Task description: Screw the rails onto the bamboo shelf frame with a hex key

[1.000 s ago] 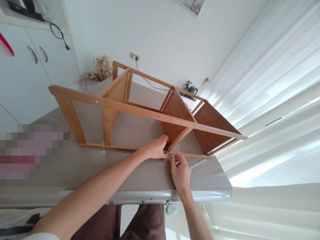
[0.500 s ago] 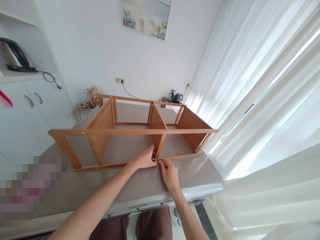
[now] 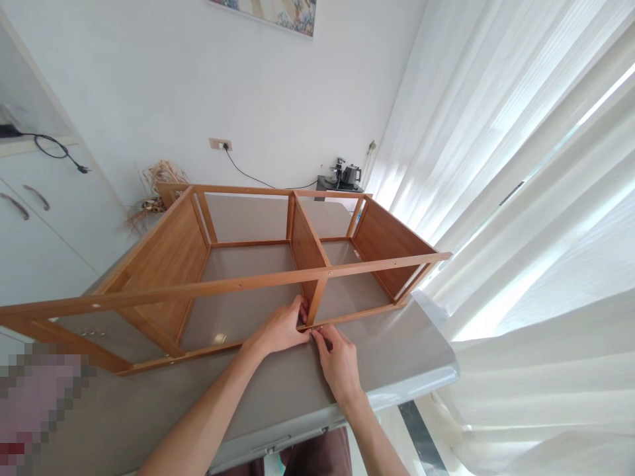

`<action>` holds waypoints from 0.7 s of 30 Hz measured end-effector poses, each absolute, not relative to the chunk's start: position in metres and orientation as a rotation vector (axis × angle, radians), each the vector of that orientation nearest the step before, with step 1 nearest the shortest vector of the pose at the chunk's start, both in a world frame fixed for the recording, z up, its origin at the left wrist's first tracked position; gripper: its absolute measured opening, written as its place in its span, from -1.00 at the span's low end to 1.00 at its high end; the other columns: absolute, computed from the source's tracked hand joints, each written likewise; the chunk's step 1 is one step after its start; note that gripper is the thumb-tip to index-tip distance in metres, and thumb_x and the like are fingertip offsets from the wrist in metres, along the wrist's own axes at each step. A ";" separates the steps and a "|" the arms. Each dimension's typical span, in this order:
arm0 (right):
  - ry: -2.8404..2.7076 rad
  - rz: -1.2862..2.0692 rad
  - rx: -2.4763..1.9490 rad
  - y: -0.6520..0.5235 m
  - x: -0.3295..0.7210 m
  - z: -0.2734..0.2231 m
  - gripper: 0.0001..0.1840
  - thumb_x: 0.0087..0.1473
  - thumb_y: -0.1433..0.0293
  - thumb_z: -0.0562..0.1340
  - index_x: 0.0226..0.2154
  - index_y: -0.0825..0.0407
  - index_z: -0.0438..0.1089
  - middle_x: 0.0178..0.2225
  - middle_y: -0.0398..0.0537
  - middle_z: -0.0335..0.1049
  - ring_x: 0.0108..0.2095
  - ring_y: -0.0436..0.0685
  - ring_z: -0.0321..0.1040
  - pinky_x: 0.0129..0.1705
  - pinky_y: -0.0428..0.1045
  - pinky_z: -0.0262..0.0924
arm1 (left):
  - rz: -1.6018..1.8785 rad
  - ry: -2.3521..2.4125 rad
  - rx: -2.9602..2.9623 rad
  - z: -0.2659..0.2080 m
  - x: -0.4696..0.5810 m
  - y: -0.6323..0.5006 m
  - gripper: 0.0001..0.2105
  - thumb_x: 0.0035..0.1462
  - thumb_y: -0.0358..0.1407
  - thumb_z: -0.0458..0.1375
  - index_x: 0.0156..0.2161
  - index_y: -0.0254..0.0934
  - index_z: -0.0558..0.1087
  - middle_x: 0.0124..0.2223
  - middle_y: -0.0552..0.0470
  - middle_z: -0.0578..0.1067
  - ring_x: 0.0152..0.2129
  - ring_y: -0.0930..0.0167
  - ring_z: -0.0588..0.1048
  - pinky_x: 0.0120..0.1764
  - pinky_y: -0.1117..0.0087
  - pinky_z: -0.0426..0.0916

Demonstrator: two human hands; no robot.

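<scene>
A wooden shelf frame (image 3: 278, 279) lies on its side on the grey table (image 3: 397, 354), its middle panel (image 3: 303, 238) standing upright between two end panels. At the near foot of that panel the left hand (image 3: 282, 328) is partly closed, gripping the frame's lower rail (image 3: 357, 316); just beside it, the right hand (image 3: 340, 360), fingertips nearly together, pinches a tiny piece (image 3: 314, 329) too small to identify.

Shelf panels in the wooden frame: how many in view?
3: left panel, middle panel by the left hand, right panel. No others seem hidden.
</scene>
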State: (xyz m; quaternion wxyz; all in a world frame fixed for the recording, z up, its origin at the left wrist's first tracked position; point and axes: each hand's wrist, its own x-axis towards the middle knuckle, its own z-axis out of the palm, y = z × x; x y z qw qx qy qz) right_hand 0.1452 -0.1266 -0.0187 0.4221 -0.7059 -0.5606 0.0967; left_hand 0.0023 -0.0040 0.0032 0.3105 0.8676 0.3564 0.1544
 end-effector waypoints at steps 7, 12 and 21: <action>-1.272 0.479 -1.716 -0.122 0.149 -0.019 -0.63 0.30 0.09 0.14 -0.41 -0.04 0.41 -0.49 -0.16 0.51 -0.50 0.07 0.41 -0.41 -0.11 0.20 | 0.373 1.004 2.310 0.008 0.003 -0.007 -0.68 0.01 -0.23 0.22 -0.18 -0.15 0.19 -0.36 0.09 0.52 -0.38 0.26 0.55 -0.38 0.34 0.26; -1.206 0.547 -1.734 -0.121 0.150 -0.019 -0.63 0.28 0.07 0.16 -0.40 -0.05 0.43 -0.48 -0.13 0.54 -0.51 0.10 0.45 -0.42 -0.11 0.25 | 0.310 1.044 2.293 0.011 0.005 -0.006 -0.70 0.01 -0.25 0.21 -0.16 -0.15 0.22 -0.37 0.10 0.51 -0.36 0.27 0.54 -0.36 0.34 0.26; -1.188 0.570 -1.739 -0.120 0.149 -0.019 -0.63 0.29 0.07 0.14 -0.38 -0.06 0.43 -0.44 -0.10 0.59 -0.48 0.12 0.51 -0.41 -0.10 0.27 | 0.307 1.058 2.328 0.009 0.005 -0.007 -0.65 0.02 -0.24 0.22 -0.10 -0.15 0.22 -0.34 0.07 0.51 -0.34 0.26 0.54 -0.36 0.34 0.27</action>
